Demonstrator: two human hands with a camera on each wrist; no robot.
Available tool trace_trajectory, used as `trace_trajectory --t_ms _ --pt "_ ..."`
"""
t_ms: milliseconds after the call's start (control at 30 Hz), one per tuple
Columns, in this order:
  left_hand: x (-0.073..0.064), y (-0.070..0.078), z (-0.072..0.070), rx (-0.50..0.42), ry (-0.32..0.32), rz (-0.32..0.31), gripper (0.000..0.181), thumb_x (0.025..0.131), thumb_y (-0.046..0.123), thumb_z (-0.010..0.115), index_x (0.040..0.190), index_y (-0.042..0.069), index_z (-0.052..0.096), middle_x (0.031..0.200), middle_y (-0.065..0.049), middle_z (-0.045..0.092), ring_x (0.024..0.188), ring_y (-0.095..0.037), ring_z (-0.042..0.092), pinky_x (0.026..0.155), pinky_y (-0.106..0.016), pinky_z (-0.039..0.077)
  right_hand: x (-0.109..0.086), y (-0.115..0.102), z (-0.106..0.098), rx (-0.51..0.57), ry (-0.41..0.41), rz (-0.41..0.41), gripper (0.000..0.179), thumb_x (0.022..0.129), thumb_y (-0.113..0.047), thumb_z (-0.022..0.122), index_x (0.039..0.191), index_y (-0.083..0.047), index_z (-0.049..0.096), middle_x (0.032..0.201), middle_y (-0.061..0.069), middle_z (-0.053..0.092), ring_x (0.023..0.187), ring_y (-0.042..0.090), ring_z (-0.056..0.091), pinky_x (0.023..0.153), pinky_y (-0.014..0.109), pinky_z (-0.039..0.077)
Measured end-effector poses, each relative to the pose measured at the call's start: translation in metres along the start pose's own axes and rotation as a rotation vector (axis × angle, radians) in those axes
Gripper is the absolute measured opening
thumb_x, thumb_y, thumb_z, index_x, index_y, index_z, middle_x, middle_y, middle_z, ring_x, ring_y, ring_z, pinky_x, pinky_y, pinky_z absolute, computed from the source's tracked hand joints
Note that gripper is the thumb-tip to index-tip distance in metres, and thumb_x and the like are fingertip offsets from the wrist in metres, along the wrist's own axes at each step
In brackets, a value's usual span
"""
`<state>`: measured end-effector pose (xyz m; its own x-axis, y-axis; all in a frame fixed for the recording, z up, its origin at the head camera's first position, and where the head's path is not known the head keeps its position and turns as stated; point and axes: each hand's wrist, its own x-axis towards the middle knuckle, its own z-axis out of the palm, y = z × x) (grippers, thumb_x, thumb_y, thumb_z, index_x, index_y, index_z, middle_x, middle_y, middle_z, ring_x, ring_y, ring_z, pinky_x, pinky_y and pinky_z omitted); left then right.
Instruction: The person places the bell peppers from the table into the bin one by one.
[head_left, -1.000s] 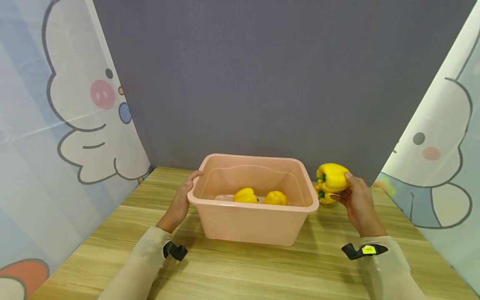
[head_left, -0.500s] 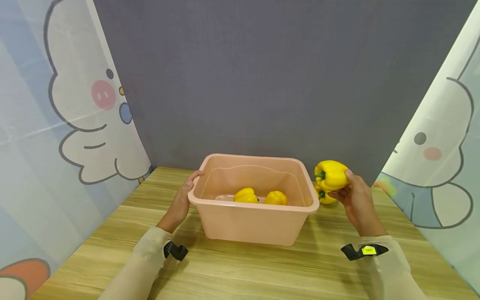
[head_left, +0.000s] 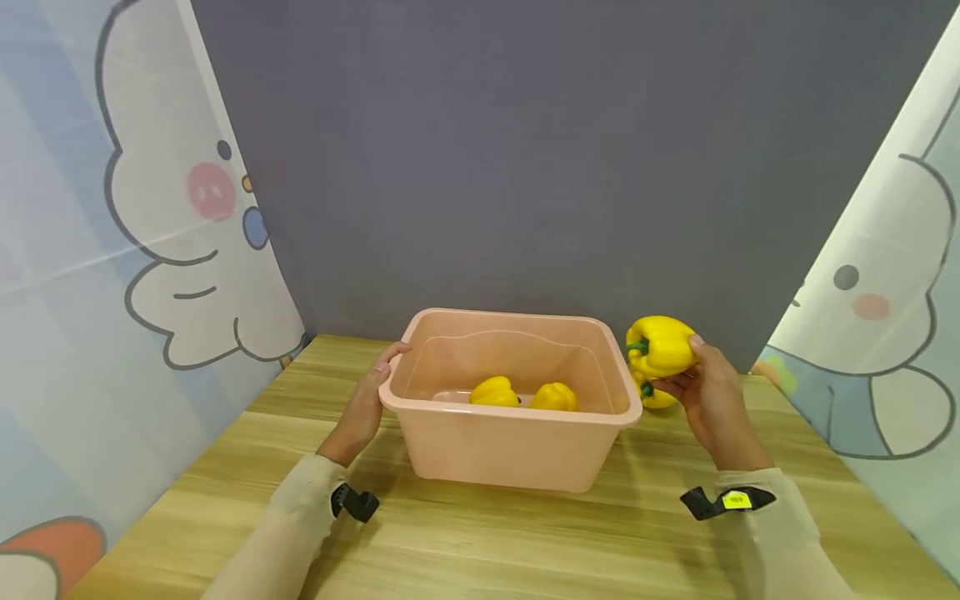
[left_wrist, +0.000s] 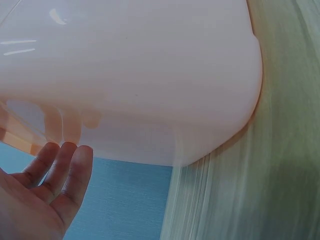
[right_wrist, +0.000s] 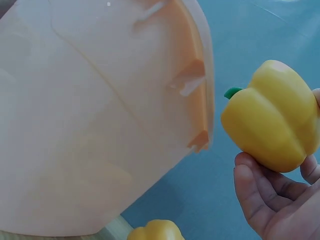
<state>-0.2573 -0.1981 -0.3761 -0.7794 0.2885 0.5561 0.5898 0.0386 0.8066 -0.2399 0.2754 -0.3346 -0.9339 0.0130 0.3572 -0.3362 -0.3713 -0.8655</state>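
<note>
In the head view my left hand [head_left: 363, 406] holds the left rim of a pink plastic bin [head_left: 506, 450]. One fingertip lies over the rim, while several fingers [left_wrist: 72, 182] touch the outer wall below it in the left wrist view. On the bin's right side, my right hand [head_left: 720, 404] grips a yellow bell pepper [head_left: 663, 344] with a green stem, raised off the table. Its thumb and fingers clasp the blunt end; the stem points toward the bin. Another yellow bell pepper [head_left: 656, 400] sits on the table just below, partly hidden. Two more, a left pepper [head_left: 492, 390] and a right pepper [head_left: 553, 397], lie inside the bin.
The bin stands on a wood-grain table [head_left: 480, 542]. A dark grey panel [head_left: 510, 167] rises behind it. Cartoon-printed curtains flank both sides, one a left curtain [head_left: 67, 292] and the other a right curtain [head_left: 892, 367].
My right hand has lifted the held bell pepper slightly and shifted it a little left, toward the bin. The left hand stays on the rim. The whole head view has drifted slightly.
</note>
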Motion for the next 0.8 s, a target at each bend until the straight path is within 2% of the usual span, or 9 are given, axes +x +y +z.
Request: trace_trajectory --t_ms 333,500,800 --pt "0.001 0.000 0.001 0.006 0.003 -0.006 0.055 0.109 0.031 0.016 0.145 -0.005 0.034 0.144 -0.027 0.037 0.128 -0.044 0.037 0.099 -0.026 0.038 0.003 -0.006 0.009 0.028 -0.076 0.036 0.026 0.107 -0.030 0.046 0.122 -0.013 0.059 0.103 0.003 0.066 0.085 0.019 0.068 0.076 0.033 0.058" --pt "0.001 0.000 0.001 0.009 0.006 -0.009 0.055 0.109 0.033 0.016 0.146 -0.003 0.035 0.145 -0.025 0.038 0.128 -0.045 0.037 0.099 -0.026 0.038 0.005 -0.014 0.016 -0.042 -0.085 0.061 0.025 0.107 -0.031 0.046 0.120 -0.014 0.060 0.102 0.002 0.067 0.084 0.019 0.068 0.075 0.033 0.058" --pt "0.001 0.002 0.001 0.025 0.005 -0.018 0.055 0.109 0.032 0.015 0.146 -0.002 0.036 0.145 -0.025 0.038 0.128 -0.044 0.038 0.098 -0.026 0.038 0.007 -0.023 0.030 -0.100 -0.085 0.052 0.026 0.106 -0.030 0.048 0.115 -0.005 0.045 0.095 0.002 0.066 0.077 0.016 0.068 0.072 0.029 0.057"
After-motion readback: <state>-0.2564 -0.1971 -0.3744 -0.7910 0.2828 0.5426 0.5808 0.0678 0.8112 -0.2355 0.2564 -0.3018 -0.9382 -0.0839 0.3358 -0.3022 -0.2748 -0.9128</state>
